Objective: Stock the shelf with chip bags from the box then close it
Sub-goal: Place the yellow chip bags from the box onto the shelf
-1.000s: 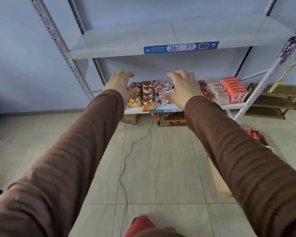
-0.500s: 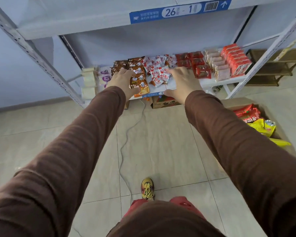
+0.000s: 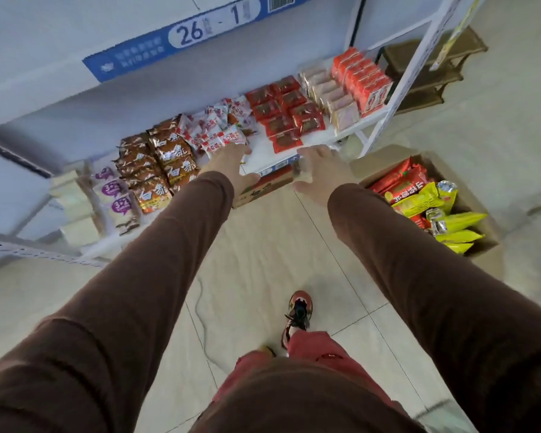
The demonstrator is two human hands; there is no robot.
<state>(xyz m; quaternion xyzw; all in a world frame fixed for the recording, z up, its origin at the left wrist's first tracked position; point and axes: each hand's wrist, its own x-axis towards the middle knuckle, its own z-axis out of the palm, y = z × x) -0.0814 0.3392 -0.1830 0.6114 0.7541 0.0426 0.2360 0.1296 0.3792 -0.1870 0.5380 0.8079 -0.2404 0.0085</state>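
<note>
The low white shelf [image 3: 263, 154] carries rows of snack packs: brown ones [image 3: 156, 164], red-and-white ones [image 3: 219, 129] and dark red ones [image 3: 281, 117]. My left hand [image 3: 231, 167] hovers flat at the shelf's front edge, fingertips by the red-and-white packs, holding nothing. My right hand [image 3: 319, 170] is spread open just off the front edge, also holding nothing. An open cardboard box [image 3: 372, 164] stands on the floor to the right, with red chip bags [image 3: 400, 179] and yellow-green chip bags [image 3: 444, 220] inside.
An upper shelf with a blue label [image 3: 200, 32] overhangs the low one. A second carton [image 3: 263, 189] sits under the shelf. White shelf posts [image 3: 403, 85] stand right. A thin cable [image 3: 200, 314] runs across the tiled floor by my shoe [image 3: 297, 314].
Both hands have drawn back from on top of the packs to the shelf's front edge. The camera has tilted down and the box of chip bags has come into view at the right.
</note>
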